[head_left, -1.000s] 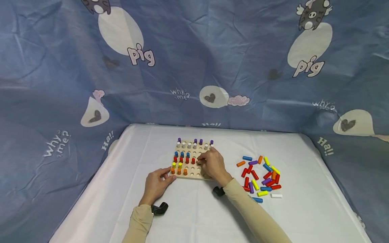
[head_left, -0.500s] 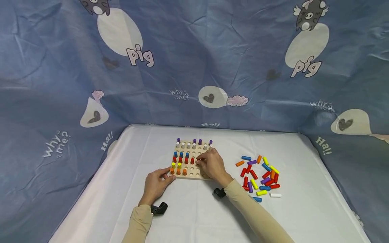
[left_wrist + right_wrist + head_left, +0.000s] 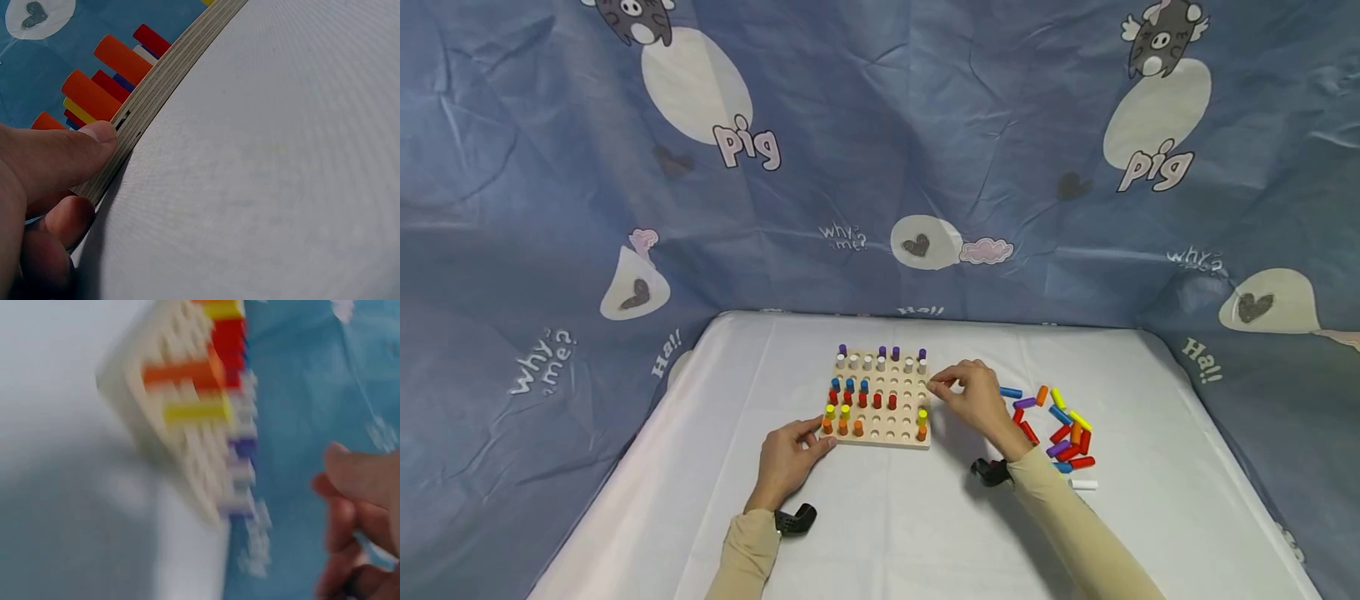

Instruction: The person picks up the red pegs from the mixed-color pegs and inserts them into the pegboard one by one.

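A wooden pegboard (image 3: 891, 440) lies on the table with rows of coloured pegs standing in its holes. At its near left corner my left hand (image 3: 785, 462) holds it, thumb (image 3: 94, 142) against the edge and curled fingers (image 3: 72, 222) round the corner. Three orange pegs (image 3: 94, 95) stand close by that thumb. My right hand (image 3: 973, 398) is just off the board's right side, fingers loosely bent with nothing seen between them. In the blurred right wrist view, the hand (image 3: 362, 512) is apart from the pegboard (image 3: 119, 400). A red peg (image 3: 892, 402) ends the row of red ones.
Right of the board lies a scatter of loose pegs, among them an orange peg (image 3: 1042, 396), a yellow peg (image 3: 1080, 420) and a white peg (image 3: 1083, 484). My right forearm (image 3: 1075, 517) covers some of them. A patterned blue cloth (image 3: 820, 167) hangs behind the white tabletop (image 3: 880, 525).
My right hand has left the board and moved right, and a red peg now shows standing where its fingers were. My left hand stays at the corner.
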Motion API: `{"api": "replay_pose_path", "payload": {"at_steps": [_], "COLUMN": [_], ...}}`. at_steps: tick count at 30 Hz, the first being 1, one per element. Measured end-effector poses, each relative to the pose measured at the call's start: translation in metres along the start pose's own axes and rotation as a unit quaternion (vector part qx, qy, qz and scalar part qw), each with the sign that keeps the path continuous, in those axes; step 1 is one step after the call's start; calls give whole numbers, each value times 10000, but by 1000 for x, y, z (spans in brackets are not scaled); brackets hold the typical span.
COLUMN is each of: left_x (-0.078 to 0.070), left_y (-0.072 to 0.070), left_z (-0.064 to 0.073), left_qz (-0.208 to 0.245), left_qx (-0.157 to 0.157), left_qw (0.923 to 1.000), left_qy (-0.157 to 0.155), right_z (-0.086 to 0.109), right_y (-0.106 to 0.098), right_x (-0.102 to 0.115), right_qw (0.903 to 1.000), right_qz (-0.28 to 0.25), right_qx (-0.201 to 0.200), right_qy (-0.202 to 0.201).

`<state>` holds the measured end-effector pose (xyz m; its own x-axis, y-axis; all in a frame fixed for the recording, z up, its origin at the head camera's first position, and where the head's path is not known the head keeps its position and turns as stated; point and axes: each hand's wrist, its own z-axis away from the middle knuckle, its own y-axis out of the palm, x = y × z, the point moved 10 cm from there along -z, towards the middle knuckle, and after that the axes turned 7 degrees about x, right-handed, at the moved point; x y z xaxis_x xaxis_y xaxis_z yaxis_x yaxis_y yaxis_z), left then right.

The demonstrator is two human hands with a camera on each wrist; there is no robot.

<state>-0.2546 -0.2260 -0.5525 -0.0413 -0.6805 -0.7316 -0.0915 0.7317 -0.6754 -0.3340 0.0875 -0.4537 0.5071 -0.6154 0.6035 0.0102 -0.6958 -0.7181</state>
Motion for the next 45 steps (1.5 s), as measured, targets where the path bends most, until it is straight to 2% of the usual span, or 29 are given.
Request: {"api": "replay_pose_path", "payload": {"at_steps": [4,8,12,16,23,31,38,45], "left_x": [-2,0,2,2,2,1,0,2], "left_y": [0,0,1,2,2,0,0,1], "left_z": [-2,-2,-1,0,0,1,1,2], "left_qz": [-4,-14,-74,-70,-3,-12,8,-54], "left_qx": [-22,-23,-23,-18,5,-31,-60,-63], "left_qw": [10000,10000,10000,10000,10000,10000,10000,10000], "left_qy": [56,49,3,-22,-60,-22,28,-11], "right_z": [14,38,63,78,89,93,97,94], "right_y": [-37,-60,-64,-60,-46,-44,-44,-45], "right_x": [-37,-71,-94,-108,-124,-130,-131,-125], "right_qw": [9957,9842,9724,9669,9607,9569,9544,9558], "right_qz": [510,1045,1272,1357,1234,1019,960,1076], "right_qx": [403,786,1117,1248,1356,1183,1096,1068], "right_qy": [668,1194,1603,1765,2085,2448,2605,2518]}}
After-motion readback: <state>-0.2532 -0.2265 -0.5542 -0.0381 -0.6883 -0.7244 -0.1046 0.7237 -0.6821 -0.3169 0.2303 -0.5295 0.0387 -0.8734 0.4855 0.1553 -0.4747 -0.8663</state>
